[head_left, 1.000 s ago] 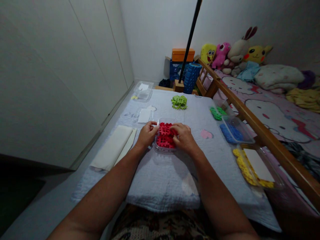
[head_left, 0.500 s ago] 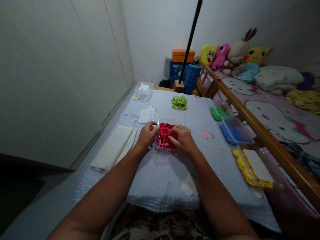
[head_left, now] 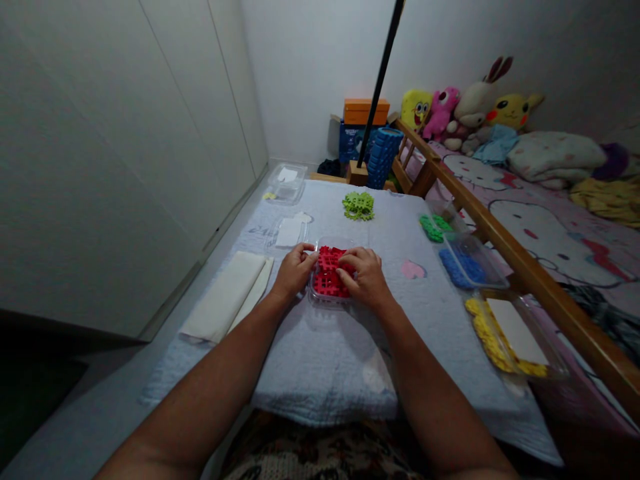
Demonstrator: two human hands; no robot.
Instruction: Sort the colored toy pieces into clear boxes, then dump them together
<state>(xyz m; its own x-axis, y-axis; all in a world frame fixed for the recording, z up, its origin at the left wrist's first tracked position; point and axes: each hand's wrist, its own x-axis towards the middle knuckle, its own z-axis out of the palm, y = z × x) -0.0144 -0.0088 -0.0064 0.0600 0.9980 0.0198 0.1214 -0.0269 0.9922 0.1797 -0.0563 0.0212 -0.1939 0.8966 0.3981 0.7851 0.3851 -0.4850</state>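
Note:
A clear plastic box (head_left: 320, 301) full of red interlocking pieces (head_left: 327, 277) stands on a pale blue quilt (head_left: 325, 347) in front of me. My left hand (head_left: 294, 270) grips the box's left rim, fingers curled round it. My right hand (head_left: 365, 277) lies on the right side of the box, its bent fingertips pressing on the red pieces. Whether it holds a single piece I cannot make out.
Light green pieces (head_left: 359, 205) lie further back. Clear boxes with green (head_left: 434, 227), blue (head_left: 463, 263) and yellow pieces (head_left: 493, 340) line the right edge beside a wooden bed rail (head_left: 505, 243). Folded white cloth (head_left: 227, 293) and two clear lids (head_left: 289, 232) lie left. A black pole (head_left: 380, 80) rises behind.
My right hand has slid slightly left and down over the red pieces. My left hand and the box have stayed where they were.

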